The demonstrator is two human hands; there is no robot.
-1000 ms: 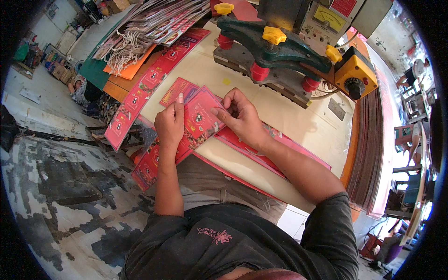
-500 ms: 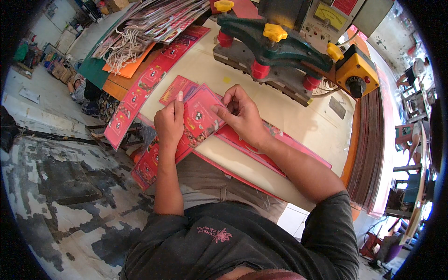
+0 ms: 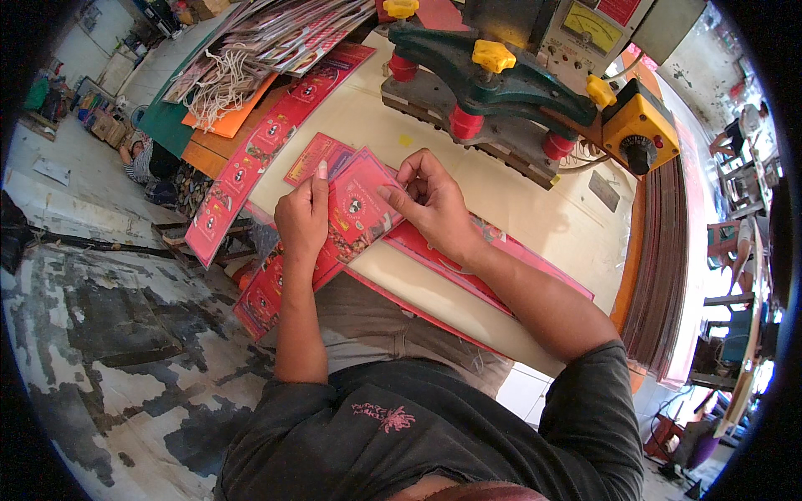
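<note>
A red printed sheet [image 3: 361,205] with a round logo and food pictures is held between my hands over the cream worktop [image 3: 568,217]. My left hand [image 3: 302,215] grips its left side, thumb pointing up along it. At the sheet's right edge, my right hand [image 3: 430,200] pinches with thumb and curled fingers. Other red and purple printed pieces [image 3: 313,159] show behind the sheet. Below my left hand a red printed strip [image 3: 266,292] juts past the table edge; whether it joins the held sheet I cannot tell. Another red strip [image 3: 522,265] lies under my right forearm.
A press with a dark green frame [image 3: 526,88], yellow knobs and red spacers stands beyond my hands. A yellow control box [image 3: 639,129] adjoins it. Along the left lies a long red strip [image 3: 238,175], near piled printed sheets and white cords [image 3: 221,83]. Brown sheets [image 3: 660,267] stack at right.
The held sheet and the pieces with it have shifted very slightly left. Both hands keep the same grip.
</note>
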